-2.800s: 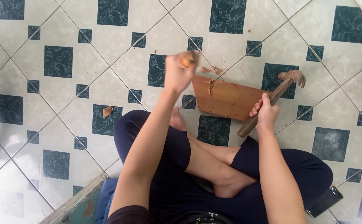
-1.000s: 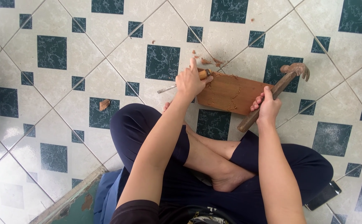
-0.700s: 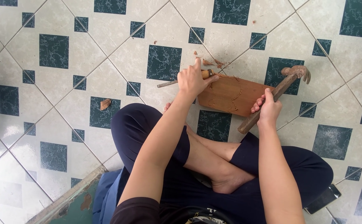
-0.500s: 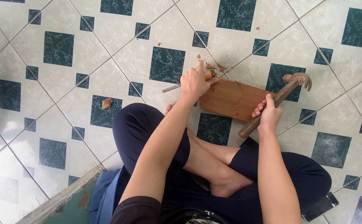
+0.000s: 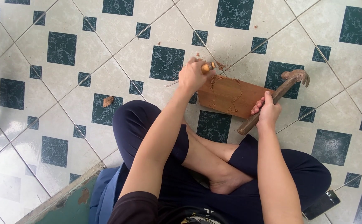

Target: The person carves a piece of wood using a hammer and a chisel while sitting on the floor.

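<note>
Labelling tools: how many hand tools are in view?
2. A wooden-handled chisel in the left hand at the board's left end; a claw hammer in the right hand. Others may be hidden.

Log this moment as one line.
left hand: holds chisel at board edge | right hand: grips hammer | floor: wood chip

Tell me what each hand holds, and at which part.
The left hand grips a chisel around its wooden handle. The right hand grips a hammer at the middle of its shaft.

Dark navy trousers, black short-sleeved top, bare forearms and feet.
</note>
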